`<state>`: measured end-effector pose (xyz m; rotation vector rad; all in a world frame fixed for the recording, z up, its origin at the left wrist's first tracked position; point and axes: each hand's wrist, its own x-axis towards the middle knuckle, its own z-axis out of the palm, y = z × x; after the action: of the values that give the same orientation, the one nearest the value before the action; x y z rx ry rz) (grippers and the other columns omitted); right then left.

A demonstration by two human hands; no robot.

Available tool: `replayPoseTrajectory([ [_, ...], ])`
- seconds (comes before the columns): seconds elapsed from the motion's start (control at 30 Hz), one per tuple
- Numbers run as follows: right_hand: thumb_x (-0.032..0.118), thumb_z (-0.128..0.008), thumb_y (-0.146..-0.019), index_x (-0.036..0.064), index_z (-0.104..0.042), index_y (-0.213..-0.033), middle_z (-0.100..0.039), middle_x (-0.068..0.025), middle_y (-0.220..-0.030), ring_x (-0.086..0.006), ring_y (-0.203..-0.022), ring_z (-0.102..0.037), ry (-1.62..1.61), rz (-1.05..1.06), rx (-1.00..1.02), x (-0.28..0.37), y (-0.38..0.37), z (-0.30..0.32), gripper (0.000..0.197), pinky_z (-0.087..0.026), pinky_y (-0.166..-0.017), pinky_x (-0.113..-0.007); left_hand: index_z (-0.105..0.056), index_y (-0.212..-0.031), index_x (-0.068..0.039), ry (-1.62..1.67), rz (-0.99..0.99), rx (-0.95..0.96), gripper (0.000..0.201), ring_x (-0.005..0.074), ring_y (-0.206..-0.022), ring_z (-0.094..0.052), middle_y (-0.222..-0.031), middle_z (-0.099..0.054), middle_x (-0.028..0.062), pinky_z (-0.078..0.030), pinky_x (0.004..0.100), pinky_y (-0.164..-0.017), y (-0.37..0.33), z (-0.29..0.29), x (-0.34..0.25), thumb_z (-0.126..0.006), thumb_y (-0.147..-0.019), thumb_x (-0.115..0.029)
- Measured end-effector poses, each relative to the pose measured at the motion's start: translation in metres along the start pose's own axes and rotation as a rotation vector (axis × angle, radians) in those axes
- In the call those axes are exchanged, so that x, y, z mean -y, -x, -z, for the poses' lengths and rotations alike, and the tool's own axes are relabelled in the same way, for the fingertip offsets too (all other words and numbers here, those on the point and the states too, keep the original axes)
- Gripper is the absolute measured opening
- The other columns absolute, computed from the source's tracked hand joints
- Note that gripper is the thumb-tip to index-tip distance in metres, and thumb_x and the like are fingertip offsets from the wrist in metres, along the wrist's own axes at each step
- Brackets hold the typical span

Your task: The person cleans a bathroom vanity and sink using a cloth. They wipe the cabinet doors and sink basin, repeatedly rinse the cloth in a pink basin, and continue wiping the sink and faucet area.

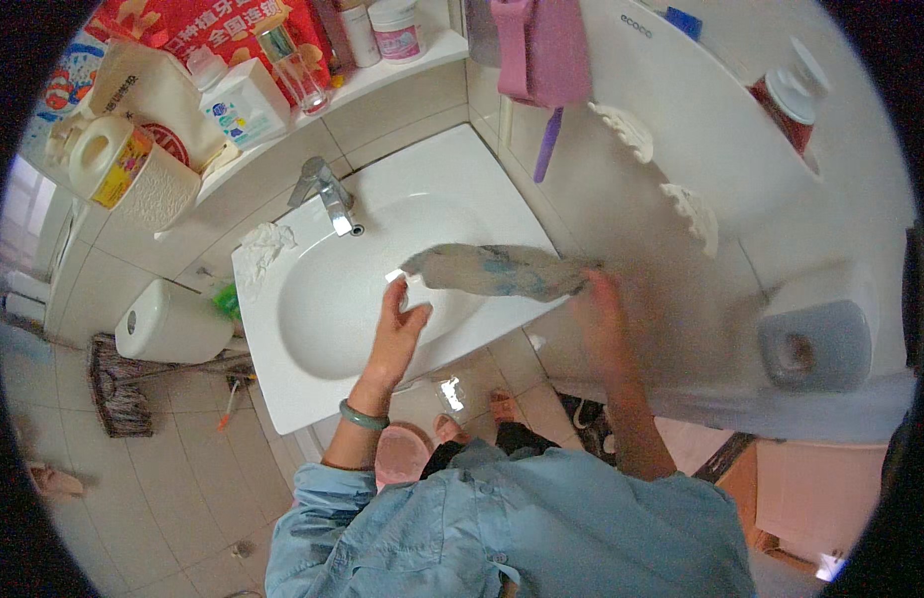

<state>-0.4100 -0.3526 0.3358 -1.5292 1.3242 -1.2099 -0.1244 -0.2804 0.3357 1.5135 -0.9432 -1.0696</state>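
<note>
A long grey cloth [502,273] with a bluish patch stretches sideways above the white washbasin [258,339]. My right hand [603,309], somewhat blurred, is closed on the cloth's right end. At the other end, my left hand [396,324] has its fingertips at the cloth's edge beside a small white bit; its thumb stands apart from the forefinger. A green bangle [364,416] circles my left wrist. Behind the cloth is a chrome tap [327,194], with no water seen running from it. A crumpled white tissue or cloth [266,249] lies on the basin's left corner.
A shelf [382,80] above the basin carries bottles, a tub and a tissue holder [158,184]. A pink holder [541,50] hangs on the wall. Left are a white bin [173,324] and a broom [118,389]; a pink basin [402,456] stands below my left arm.
</note>
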Motion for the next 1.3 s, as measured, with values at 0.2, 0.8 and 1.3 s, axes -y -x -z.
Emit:
replayPoseTrajectory([
  [0.2, 0.025, -0.070, -0.077, 0.0039, -0.047, -0.127, -0.039, -0.0242, -0.133, -0.0423, -0.125, -0.034, 0.402, 0.196, 0.284, -0.047, -0.005, -0.039, 0.059, -0.027, -0.105, -0.050, -0.034, -0.138, -0.006, -0.012, 0.080, 0.115, 0.052, 0.0213, -0.112, -0.051, -0.129, -0.050, 0.0155, -0.043, 0.0322, -0.092, -0.003, -0.025, 0.068, -0.056, -0.091, -0.017],
  [0.8, 0.019, -0.061, -0.082, 0.0031, -0.049, -0.126, -0.039, -0.0191, -0.137, -0.0354, -0.131, -0.031, 0.910, 0.368, 0.295, -0.104, -0.036, -0.092, 0.048, -0.024, -0.107, -0.050, -0.056, -0.114, -0.005, -1.210, -0.268, -0.231, 0.044, 0.0354, -0.113, -0.049, -0.114, -0.058, 0.0142, -0.034, 0.0516, -0.095, 0.026, -0.021, 0.126, -0.055, -0.087, -0.040],
  [1.3, 0.017, -0.055, -0.081, 0.0025, -0.048, -0.126, -0.041, -0.0172, -0.133, -0.0339, -0.126, -0.036, 0.838, 0.602, 0.254, -0.112, -0.232, -0.209, 0.048, -0.029, -0.105, -0.046, -0.057, -0.108, -0.004, -1.199, -0.305, -0.211, 0.037, 0.0302, -0.103, -0.052, -0.107, -0.058, 0.0131, -0.037, 0.0471, -0.091, 0.023, -0.026, 0.116, -0.056, -0.083, -0.032],
])
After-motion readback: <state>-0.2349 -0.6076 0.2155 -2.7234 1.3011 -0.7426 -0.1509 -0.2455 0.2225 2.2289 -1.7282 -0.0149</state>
